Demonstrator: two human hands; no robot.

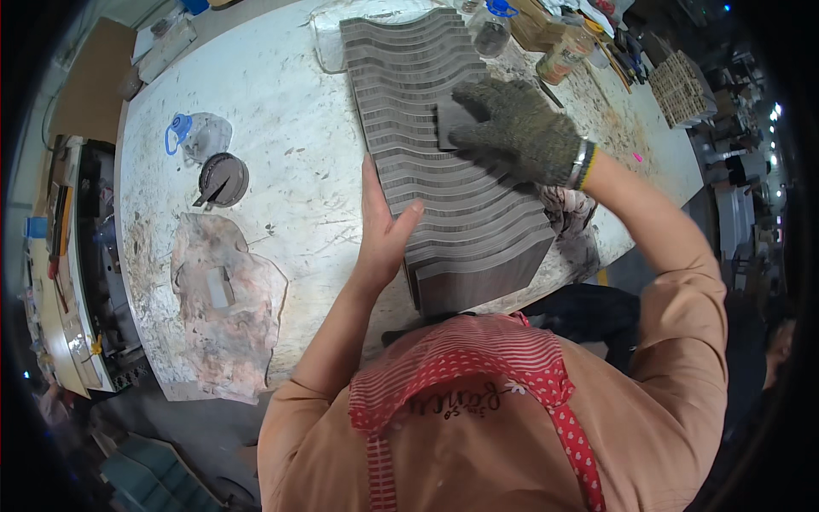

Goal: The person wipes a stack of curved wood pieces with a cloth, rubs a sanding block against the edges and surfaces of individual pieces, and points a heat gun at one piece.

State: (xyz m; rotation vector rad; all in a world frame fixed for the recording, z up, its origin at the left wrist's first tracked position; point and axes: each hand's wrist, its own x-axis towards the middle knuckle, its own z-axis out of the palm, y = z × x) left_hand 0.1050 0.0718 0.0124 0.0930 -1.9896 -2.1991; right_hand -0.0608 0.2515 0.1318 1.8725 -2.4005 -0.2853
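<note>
A long grey block with wavy ridges (465, 200) lies lengthwise on the worktable, its plain dark end toward me. My left hand (381, 226) is bare and grips the block's left edge, fingers straight along the side and thumb over the top. On the ridges, toward the right edge, my right hand (516, 128) wears a dark knitted glove. Its fingers and thumb press a dark grey rectangular pad (447, 128) against the wavy surface; the glove hides part of the pad.
Left on the white, stained table (307, 162) are a cut clear bottle with a blue handle (205, 136), a round tub of dark paste (223, 181) and a stained cloth (226, 333) bearing a small grey block (220, 287). Bottles (567, 55) and a woven basket (681, 90) stand far right.
</note>
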